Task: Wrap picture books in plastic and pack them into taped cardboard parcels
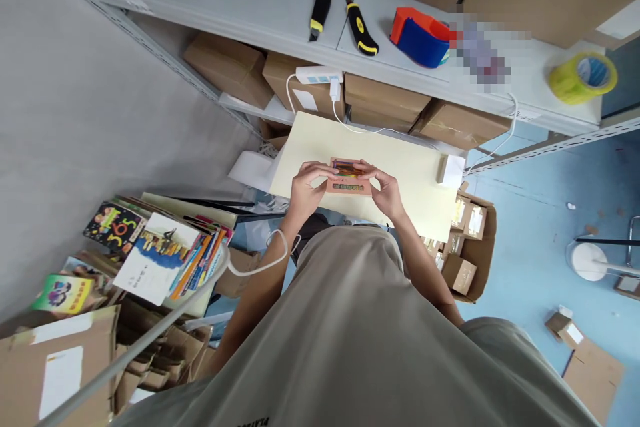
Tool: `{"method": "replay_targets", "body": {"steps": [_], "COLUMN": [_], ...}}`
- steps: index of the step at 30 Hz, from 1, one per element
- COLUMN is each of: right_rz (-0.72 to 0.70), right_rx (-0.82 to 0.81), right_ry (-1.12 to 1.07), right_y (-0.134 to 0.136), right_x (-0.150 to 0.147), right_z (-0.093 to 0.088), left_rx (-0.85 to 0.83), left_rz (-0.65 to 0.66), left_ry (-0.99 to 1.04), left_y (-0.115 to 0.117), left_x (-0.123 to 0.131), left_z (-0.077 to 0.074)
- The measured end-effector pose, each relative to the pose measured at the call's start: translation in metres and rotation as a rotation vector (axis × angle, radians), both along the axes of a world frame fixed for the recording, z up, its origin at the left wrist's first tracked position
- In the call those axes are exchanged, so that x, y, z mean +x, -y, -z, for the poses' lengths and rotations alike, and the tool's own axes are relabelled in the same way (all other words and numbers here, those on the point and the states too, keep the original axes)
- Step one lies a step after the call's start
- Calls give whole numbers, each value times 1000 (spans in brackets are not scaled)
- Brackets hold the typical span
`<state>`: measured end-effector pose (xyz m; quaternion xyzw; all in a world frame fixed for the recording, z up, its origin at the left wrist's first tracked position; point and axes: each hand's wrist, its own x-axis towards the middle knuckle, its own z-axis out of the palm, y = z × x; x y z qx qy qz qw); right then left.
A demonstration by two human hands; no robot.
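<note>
A small, flat, salmon-pink packet [345, 187] with a dark multicoloured panel and a line of printing is held over the cream tabletop [320, 137]. My left hand [307, 190] grips its left edge, thumb and fingers closed on it. At the right edge, my right hand [384, 190] pinches the packet, its fingers reaching across the upper part. Whether the packet is a box or a card I cannot tell. A white box [451, 171] stands at the table's right end.
Two box cutters [321, 10], a blue-and-orange tape dispenser [421, 39] and a yellow tape roll [583, 78] lie on the shelf ahead. A power strip [319, 75] with a white cable hangs below. Books [160, 257] are piled left; a carton of small boxes [483, 253] stands right.
</note>
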<state>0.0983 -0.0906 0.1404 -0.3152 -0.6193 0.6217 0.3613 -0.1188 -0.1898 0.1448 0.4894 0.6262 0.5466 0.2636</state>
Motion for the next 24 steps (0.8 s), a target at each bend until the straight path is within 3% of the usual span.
{"method": "replay_targets", "body": {"steps": [6,13,20,24], "right_rz": [77,-40,-56,-80], "right_rx": [-84,-188,-362,-398], "right_ry": [86,74,101,85], "right_y": [4,-9,-24,-34], "right_x": [0,6,-20,-32], "right_z": [15,23,23,20], "left_rx": [-96,-233,-318,-335], "left_rz": [-116,72,-142,-152], "left_ry": [336,283,358,326], "left_y": [2,9,-16,-27], "left_x": [-6,-27,-17,-30], "left_z": [11,20,39,42]}}
